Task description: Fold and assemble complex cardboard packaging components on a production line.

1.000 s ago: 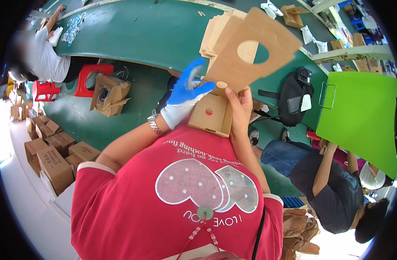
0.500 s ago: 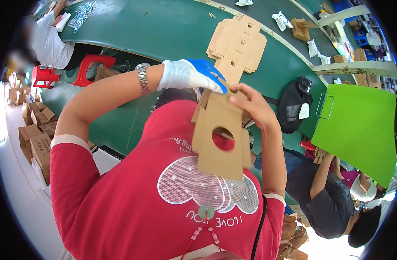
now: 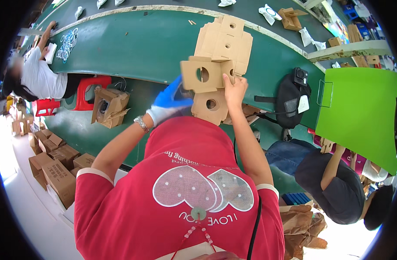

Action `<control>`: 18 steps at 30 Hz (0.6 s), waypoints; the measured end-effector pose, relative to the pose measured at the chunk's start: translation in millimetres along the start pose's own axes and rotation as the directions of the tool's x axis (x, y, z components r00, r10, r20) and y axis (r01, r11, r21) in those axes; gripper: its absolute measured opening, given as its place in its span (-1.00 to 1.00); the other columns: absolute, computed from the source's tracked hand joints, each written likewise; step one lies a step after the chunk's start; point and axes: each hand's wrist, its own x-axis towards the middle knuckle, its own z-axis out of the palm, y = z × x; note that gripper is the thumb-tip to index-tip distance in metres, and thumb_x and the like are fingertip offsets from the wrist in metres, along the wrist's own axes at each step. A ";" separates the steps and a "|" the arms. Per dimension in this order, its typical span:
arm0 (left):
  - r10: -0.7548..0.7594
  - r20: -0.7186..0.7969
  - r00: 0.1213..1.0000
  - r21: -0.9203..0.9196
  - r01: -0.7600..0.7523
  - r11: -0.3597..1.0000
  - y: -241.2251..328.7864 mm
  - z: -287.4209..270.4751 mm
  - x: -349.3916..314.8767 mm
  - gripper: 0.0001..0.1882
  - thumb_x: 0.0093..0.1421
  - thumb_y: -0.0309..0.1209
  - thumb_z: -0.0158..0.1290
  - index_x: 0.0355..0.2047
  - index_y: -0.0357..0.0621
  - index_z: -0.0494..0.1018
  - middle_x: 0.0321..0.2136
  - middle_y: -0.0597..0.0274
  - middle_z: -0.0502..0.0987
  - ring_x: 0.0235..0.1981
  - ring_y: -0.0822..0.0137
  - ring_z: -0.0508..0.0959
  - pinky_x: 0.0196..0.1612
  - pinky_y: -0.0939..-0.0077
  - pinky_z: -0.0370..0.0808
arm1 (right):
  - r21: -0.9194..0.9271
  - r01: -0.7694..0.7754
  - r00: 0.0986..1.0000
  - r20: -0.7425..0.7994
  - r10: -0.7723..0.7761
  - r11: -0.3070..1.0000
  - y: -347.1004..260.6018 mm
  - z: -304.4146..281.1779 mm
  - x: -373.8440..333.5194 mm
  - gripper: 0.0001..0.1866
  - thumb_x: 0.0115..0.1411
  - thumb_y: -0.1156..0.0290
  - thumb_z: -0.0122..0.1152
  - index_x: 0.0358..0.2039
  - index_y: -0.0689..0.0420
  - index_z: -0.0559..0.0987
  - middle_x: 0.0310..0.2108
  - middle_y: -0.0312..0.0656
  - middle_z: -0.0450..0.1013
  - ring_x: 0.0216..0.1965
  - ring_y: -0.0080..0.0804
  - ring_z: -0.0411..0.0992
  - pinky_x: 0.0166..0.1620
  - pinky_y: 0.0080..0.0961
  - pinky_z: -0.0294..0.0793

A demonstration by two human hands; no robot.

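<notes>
A partly folded cardboard box piece (image 3: 191, 78) with a large round hole stands up at the table's edge in front of me. My right hand (image 3: 235, 90), bare, pinches its right side between thumb and fingers. Just left of and below the piece, my left hand (image 3: 171, 99) wears a blue-and-white glove; its thumb and fingers are spread, slightly blurred, with nothing seen in them. Beneath lies a flat cardboard sheet (image 3: 201, 105) with a round hole, close to my shirt. Beyond, a stack of flat cardboard blanks (image 3: 216, 45) with round holes rests on the table.
The green table (image 3: 155, 43) runs across the front. A black bag (image 3: 287, 102) and a green board (image 3: 359, 117) are on the right. Cardboard boxes (image 3: 60, 177) stand at lower left, a red stool (image 3: 88, 93) beyond them. Co-workers sit at far left and right.
The cardboard piece has moved from in front of my chest out to the table, and is now folded upright. My left hand has come off it, down and to the left.
</notes>
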 end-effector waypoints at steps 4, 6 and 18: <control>0.452 -0.047 0.891 0.283 -0.422 0.861 28.5 18.7 37.2 0.12 -0.16 -0.11 0.45 0.33 -0.16 0.08 0.23 -0.01 0.26 0.24 0.08 0.33 0.26 0.24 0.30 | 0.094 -0.018 0.999 -0.029 0.021 0.995 -2.3 -0.7 -1.6 -0.49 0.16 0.12 0.31 -0.11 0.37 0.60 -0.17 -0.01 0.42 -0.04 -0.09 0.37 0.08 -0.23 0.35; 0.633 -0.149 0.760 0.543 -0.472 0.695 24.3 28.9 70.5 0.25 -0.31 -0.07 0.51 0.32 -0.22 0.06 0.20 -0.06 0.25 0.18 0.02 0.36 0.28 0.16 0.24 | 0.060 0.019 1.000 -0.009 -0.018 0.998 -8.8 -3.2 1.0 -0.50 0.14 0.16 0.34 -0.11 0.38 0.60 -0.21 -0.04 0.47 -0.10 -0.09 0.43 0.00 -0.24 0.41; 0.555 -0.119 0.823 0.121 -0.543 0.831 30.1 61.2 103.3 -0.08 -0.13 -0.08 0.41 0.17 -0.18 0.23 0.02 0.08 0.43 0.06 0.05 0.46 0.18 0.25 0.34 | 0.000 -0.032 0.991 0.129 0.032 0.999 -1.7 -28.5 24.8 -0.69 0.06 0.27 0.37 -0.31 0.24 0.57 -0.27 0.01 0.50 -0.21 0.05 0.50 -0.15 -0.13 0.47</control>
